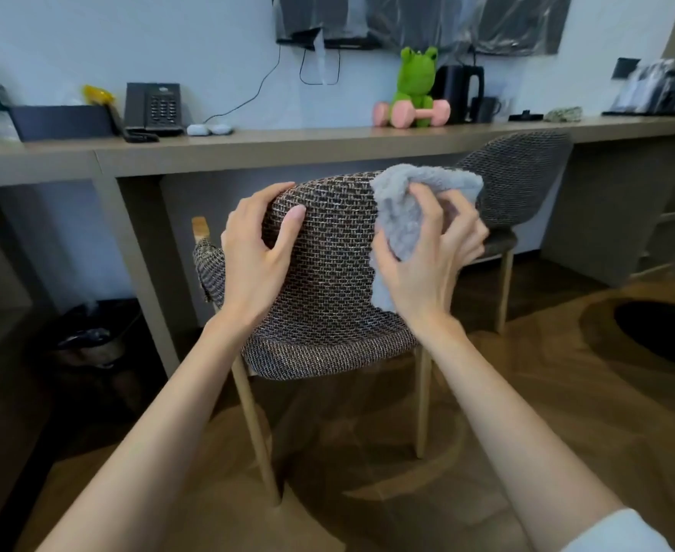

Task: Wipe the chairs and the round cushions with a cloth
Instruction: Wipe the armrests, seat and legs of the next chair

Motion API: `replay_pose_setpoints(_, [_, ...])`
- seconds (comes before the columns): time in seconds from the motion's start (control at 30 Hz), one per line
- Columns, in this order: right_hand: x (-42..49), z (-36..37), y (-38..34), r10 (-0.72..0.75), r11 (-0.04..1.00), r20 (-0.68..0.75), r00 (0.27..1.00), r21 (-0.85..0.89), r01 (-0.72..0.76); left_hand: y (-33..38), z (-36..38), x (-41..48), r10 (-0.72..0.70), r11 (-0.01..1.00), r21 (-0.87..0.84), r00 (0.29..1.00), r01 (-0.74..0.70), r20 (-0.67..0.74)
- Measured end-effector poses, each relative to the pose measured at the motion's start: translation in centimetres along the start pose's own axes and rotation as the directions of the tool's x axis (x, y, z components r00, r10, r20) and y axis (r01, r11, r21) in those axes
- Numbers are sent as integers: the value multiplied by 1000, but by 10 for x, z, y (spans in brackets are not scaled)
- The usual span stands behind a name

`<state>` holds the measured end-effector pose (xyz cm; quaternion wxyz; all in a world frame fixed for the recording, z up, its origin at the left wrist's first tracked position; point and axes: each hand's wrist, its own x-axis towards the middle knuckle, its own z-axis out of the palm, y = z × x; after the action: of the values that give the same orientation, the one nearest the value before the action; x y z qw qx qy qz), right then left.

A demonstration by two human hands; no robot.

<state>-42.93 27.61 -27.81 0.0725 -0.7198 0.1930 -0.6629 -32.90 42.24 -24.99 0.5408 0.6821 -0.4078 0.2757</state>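
**Near chair** [327,280]: woven backrest on pale wooden legs, stood before the bench [288,147]. It is held by the left hand [256,249], with fingers hooked over the top edge and the thumb laid on the rear face.

**Cloth** [403,209]: grey, fluffy and bunched. It is draped over the backrest's top right corner and clamped in the right hand [427,264], whose fingers are curled round it.

**Second chair** [527,173]: same weave, set just behind to the right.

**Round cushions:** none seen.

**Risks, as judged:**
- The cloth's pile could be snagged on the coarse weave if dragged hard, and lint left behind.
- The near chair could be tipped or slid toward the bench if the wiping push is not countered by the left hand's hold.
- Strips of backrest could be missed, since little of the bunched cloth is in contact.
- The seat and front face are hidden from here and could be skipped.
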Motion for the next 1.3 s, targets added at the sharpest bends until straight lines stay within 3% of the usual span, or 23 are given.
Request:
replay_pose_setpoints(0.3, [-14, 9, 9, -99, 987, 48, 994, 128, 92, 7, 7, -5, -45, 999, 23, 998, 45, -42])
replay_pose_setpoints(0.4, [-56, 1, 26, -195, 979, 233, 953, 102, 175, 9, 7, -6, -54, 998, 31, 998, 55, -40])
replay_pose_setpoints(0.5, [-86, -18, 38, -177, 984, 512, 840, 121, 134, 10, 6, -6, -48, 998, 43, 999, 48, -18])
replay_pose_setpoints(0.53, [-83, -25, 40, -203, 978, 520, 830, 141, 152, 10, 6, -6, -40, 998, 49, 999, 41, -8])
replay_pose_setpoints(0.67, [-15, -37, 29, -371, 921, 171, 913, 196, 338, 8, 6, -10, -29, 995, 91, 1000, 29, -1])
replay_pose_setpoints(0.73, [23, -34, 18, -420, 903, 107, 901, 152, 403, 11, 7, -12, -17, 995, 102, 1000, 19, -18])
replay_pose_setpoints(0.93, [-10, -3, 32, -490, 870, 182, 852, 160, 466, 13, 6, -13, -12, 997, 80, 1000, 13, -17])
replay_pose_setpoints(1.13, [-90, -10, 72, -490, 868, 557, 670, 248, 429, 9, 4, -17, -3, 998, 58, 1000, 2, 6])
replay_pose_setpoints(1.2, [-80, -18, 65, -530, 848, 495, 688, 298, 439, 4, 3, -21, 4, 999, 47, 1000, -4, 13])
replay_pose_setpoints(1.3, [-33, -24, 35, -541, 824, 193, 819, 319, 469, -4, 2, -27, 2, 998, 56, 1000, -3, 22])
